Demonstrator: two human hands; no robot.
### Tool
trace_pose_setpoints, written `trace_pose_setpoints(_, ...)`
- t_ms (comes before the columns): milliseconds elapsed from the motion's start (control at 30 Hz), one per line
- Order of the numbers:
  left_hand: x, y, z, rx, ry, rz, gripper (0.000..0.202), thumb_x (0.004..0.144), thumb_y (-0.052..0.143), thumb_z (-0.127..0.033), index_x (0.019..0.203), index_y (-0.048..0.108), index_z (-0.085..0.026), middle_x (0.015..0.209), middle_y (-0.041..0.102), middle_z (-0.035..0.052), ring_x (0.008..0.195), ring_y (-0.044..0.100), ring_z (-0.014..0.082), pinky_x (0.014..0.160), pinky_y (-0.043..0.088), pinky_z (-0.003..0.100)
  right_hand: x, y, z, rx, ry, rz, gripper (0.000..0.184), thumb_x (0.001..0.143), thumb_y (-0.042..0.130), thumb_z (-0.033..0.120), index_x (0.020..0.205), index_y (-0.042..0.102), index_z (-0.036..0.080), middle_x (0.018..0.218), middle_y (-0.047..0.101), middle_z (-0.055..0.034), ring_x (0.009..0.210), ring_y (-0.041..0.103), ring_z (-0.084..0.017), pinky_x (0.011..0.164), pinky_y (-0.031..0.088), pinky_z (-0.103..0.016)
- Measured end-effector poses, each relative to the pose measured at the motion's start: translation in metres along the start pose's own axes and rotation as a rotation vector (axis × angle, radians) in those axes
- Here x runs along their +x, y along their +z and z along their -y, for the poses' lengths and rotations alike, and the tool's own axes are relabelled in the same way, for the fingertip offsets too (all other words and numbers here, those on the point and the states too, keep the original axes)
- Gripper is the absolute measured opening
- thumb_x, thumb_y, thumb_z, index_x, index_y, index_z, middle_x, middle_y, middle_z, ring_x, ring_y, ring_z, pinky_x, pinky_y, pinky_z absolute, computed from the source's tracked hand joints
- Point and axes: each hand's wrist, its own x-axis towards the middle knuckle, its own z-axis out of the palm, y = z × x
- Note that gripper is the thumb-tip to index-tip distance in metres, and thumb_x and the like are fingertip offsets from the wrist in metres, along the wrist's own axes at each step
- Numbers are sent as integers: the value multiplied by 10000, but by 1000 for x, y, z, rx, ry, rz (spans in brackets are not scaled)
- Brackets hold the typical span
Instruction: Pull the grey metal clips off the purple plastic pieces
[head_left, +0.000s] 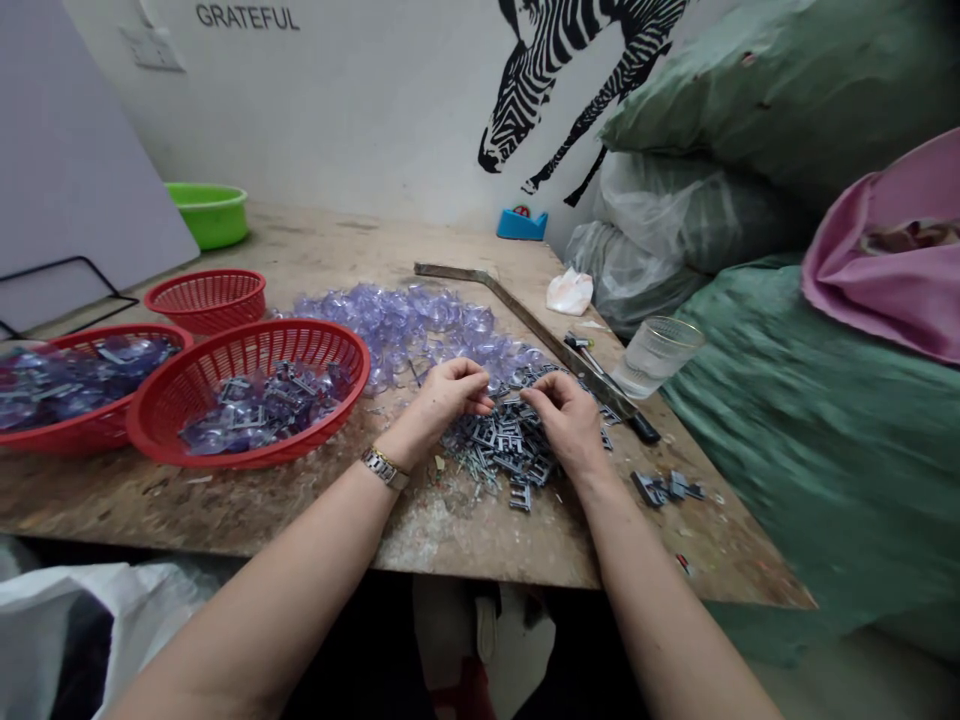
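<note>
Green sacks (825, 420) crowd the right side of your wooden table (480, 545); wood shows between your wrists, reaching its near edge. Red baskets (165, 405) stand left. A metal bar (555, 342) slants just beyond your right hand (570, 420). Its fingertips and your left hand's (442, 395) draw close to the thumbs; I can't tell whether they pinch anything. Gray parts (510, 440) lie piled beneath.

Three red baskets (244, 350), one glass (654, 358)

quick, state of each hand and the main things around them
Left hand: fingers curled, grip unclear
Right hand: fingers curled, grip unclear
Grey parts: loose, heaped
Purplish pieces: loose, piled
Nearest red basket: partly filled
Metal bar: lying, bent
Glass: upright
White wad: crumpled
</note>
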Motion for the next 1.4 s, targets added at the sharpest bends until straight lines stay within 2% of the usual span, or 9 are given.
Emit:
trace_pose_setpoints(233,-1,1,1,-49,-33,57,98,852,575,-106,769,528,-128,624,574,-23,551,614,78,582,522,203,2,5,0,250,58,6,212,680,670,356,818,643,198,771,665,-18,743,597,-175,727,476,-315)
trace_pose_setpoints(367,-2,1,1,-61,-62,109,107,839,595,-107,764,521,-127,659,580,-16,580,626,84,586,523,207,2,6,-1,292,72,33,217,684,668,355,830,637,198,789,662,-18,770,604,-174,748,488,-323)
trace_pose_setpoints(533,-4,-1,2,-35,-43,212,185,776,711,-207,778,546,-123,729,585,-11,672,658,102,600,522,204,2,5,-2,325,93,61,235,686,673,381,838,624,209,797,661,-14,781,600,-171,747,485,-317)
trace_pose_setpoints(667,-4,-2,2,-27,-42,289,216,755,734,-241,784,559,-117,743,596,-2,685,660,105,610,528,210,2,6,-1,351,120,94,249,667,682,395,823,619,210,782,648,-9,760,586,-166,734,471,-308)
trace_pose_setpoints(900,-3,-4,4,-43,-36,299,255,737,759,-263,769,551,-120,723,590,-10,666,660,101,602,527,205,2,4,3,356,156,135,289,675,673,435,853,604,218,769,623,1,689,542,-148,642,442,-277)
trace_pose_setpoints(1133,-2,-4,4,-88,-20,312,251,746,755,-259,782,551,-117,710,612,-5,624,655,94,604,535,209,-1,3,9,454,216,164,300,655,705,423,856,617,218,781,618,10,655,514,-128,612,428,-258)
trace_pose_setpoints(1400,-3,-3,2,-190,-57,329,244,741,764,-239,785,555,-123,728,656,13,588,643,86,623,548,224,-2,1,10,570,295,201,385,611,781,444,909,652,236,828,644,5,672,552,-135,618,465,-269)
